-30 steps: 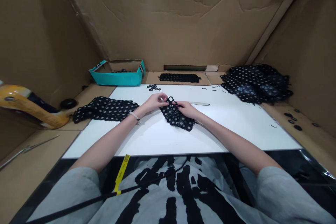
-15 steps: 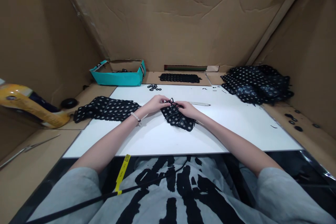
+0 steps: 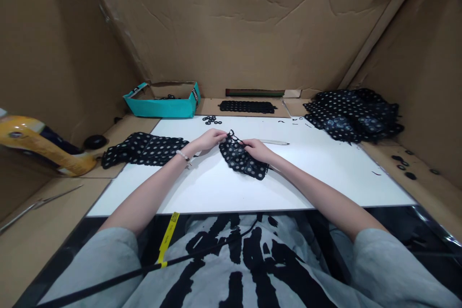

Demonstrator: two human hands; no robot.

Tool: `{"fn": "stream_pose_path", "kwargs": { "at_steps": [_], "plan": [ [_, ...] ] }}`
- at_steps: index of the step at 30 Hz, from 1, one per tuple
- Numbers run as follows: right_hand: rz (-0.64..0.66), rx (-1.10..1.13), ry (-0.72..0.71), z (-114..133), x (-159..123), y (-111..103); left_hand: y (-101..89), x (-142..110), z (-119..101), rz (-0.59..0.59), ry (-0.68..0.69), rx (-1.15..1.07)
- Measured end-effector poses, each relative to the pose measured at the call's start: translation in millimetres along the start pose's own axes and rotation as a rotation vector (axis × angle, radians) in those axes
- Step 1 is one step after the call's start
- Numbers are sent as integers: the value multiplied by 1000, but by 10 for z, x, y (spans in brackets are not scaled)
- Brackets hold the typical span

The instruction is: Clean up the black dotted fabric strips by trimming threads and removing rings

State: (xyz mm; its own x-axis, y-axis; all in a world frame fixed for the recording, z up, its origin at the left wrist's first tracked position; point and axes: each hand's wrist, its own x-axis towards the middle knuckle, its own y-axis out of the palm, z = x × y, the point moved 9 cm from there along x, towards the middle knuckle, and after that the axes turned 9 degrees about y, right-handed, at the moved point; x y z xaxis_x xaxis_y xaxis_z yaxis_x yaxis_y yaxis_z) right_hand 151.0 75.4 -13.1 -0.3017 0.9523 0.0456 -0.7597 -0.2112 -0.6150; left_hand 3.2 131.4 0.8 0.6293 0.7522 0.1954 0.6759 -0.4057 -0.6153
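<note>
2 hands are narrowly pinching the top edge of a black dotted lace piece (image 3: pixel 238 159), the left hand (image 3: pixel 206 140) and right hand (image 3: pixel 257 150) resting either side of it on a white board (image 3: pixel 325 178), while another lace strip (image 3: pixel 144 149) is lying just beyond the left hand.

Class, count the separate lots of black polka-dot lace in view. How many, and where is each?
4: one piece between the left hand and right hand on the white board; another piece at its left edge; a strip behind it; a heap back right, possibly several pieces.
</note>
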Motion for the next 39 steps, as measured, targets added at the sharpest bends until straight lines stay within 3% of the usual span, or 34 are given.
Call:
{"fn": "stream_pose_path", "kwargs": {
  "at_steps": [4, 9, 13, 18, 20, 22, 26, 28, 30, 35, 39],
  "plan": [
    [-18, 25, 27, -17, 2, -22, -208, -17, 290, -248, -143, -137],
    [-5, 11, 73, -93, 4, -9, -643, -246, 655, -584, -384, -138],
    [-8, 3, 83, -107, 4, -11, -767, -332, 785, -634, -485, -183],
    [-9, 0, 76, -103, 8, -11, -763, -280, 689, -665, -388, -225],
    [-8, -5, 78, -110, 9, -9, -735, -254, 586, -635, -342, -180],
    [-14, -8, 81, -118, 12, -13, -653, -193, 402, -528, -262, -80],
    [-34, 10, 57, -102, 14, -28, -172, -42, -109, -106, -7, 69],
    [-33, 29, 33, -83, 14, -28, 69, -29, -278, 37, 62, 102],
    [-23, 46, 13, -67, 15, -23, 183, -23, -349, 49, 84, 112],
    [-2, 41, -28, -38, 13, -3, 206, -11, -264, -42, 55, 21],
    [9, 33, -20, -54, 10, 11, 233, -17, -247, 10, 49, 2]
  ]
}}
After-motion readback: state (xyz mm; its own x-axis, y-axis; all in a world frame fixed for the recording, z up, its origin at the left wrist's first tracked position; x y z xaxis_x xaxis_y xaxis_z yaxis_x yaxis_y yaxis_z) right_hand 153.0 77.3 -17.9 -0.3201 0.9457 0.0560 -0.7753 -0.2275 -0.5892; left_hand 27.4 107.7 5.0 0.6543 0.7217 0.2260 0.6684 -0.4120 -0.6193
